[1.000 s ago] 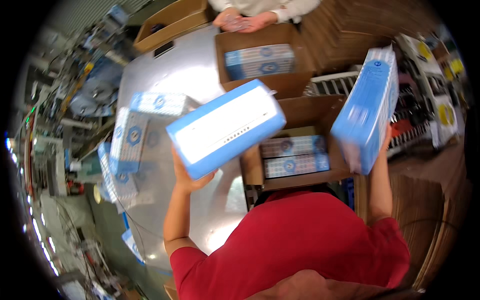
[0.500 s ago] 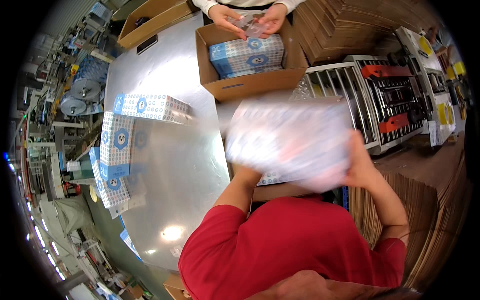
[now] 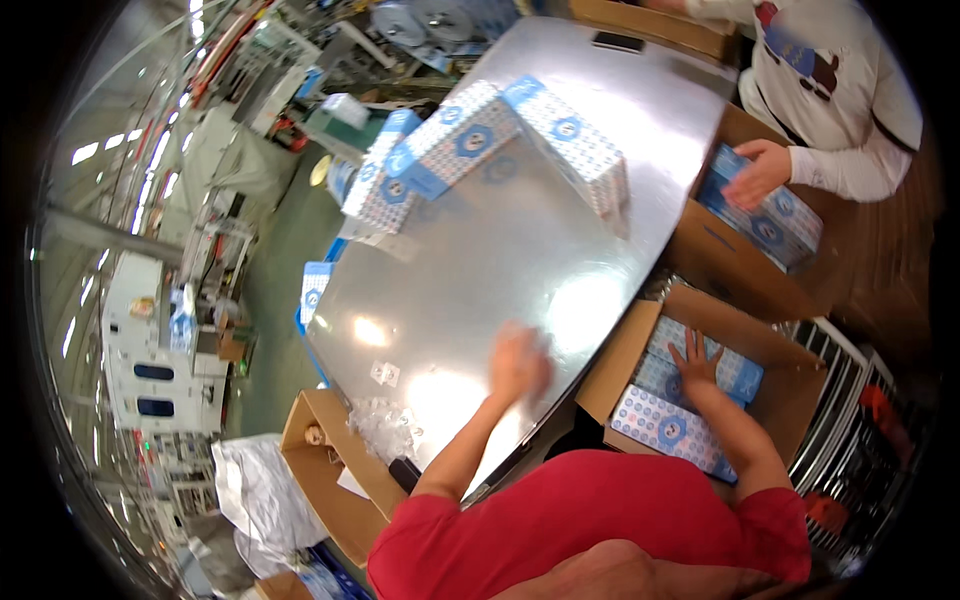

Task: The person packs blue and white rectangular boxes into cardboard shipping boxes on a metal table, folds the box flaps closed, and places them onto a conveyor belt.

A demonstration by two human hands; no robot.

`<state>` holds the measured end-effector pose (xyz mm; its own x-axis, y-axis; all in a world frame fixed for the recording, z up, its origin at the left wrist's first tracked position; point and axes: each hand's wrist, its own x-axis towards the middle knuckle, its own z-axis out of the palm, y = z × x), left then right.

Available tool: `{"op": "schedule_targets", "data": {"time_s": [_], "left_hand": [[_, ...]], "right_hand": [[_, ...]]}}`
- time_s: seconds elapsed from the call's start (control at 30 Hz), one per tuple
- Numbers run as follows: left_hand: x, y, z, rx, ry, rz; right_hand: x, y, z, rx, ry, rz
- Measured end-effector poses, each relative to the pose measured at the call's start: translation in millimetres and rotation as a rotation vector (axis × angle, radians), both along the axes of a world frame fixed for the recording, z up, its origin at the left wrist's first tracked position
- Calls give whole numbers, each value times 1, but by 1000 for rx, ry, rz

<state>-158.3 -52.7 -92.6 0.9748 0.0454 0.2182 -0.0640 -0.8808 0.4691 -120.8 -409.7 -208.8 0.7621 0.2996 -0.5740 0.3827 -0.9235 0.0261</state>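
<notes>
My right hand (image 3: 695, 368) lies with spread fingers on the blue-and-white patterned packs (image 3: 668, 425) inside an open cardboard box (image 3: 790, 395) at the right. It presses on them from above and grips nothing. My left hand (image 3: 520, 365) is over the near part of the metal table (image 3: 470, 290), smeared by motion, so its fingers cannot be made out. Farther off on the table, several packs of the same pattern, among them one pack (image 3: 568, 138) and another pack (image 3: 455, 140), lie in a bent row, apart from my hands.
A co-worker's hand (image 3: 760, 175) is over packs in a second cardboard box (image 3: 745, 265). A dark phone (image 3: 617, 42) lies at the table's far end. Crumpled clear plastic (image 3: 385, 428) lies near a cardboard box (image 3: 335, 480) at the left. A roller conveyor (image 3: 835, 385) stands at the right.
The blurred patterned bundle between my hands has left them. My right hand now rests in the box, and my left hand has moved over the table. The view has turned left.
</notes>
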Motion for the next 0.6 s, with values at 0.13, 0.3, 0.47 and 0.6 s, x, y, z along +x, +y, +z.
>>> {"op": "schedule_targets", "data": {"time_s": [0.13,0.3,0.47,0.6], "left_hand": [[-126,164,-19,252,160,844],[-199,172,-38,242,490,1161],[-189,186,-68,310,320,1207],[-186,213,-87,315,-12,1026]], "right_hand": [[-14,-7,-12,101,314,-318],[24,-9,-44,-15,430,-166],[41,-25,-32,214,499,-240],[24,-39,-28,326,459,-217]]}}
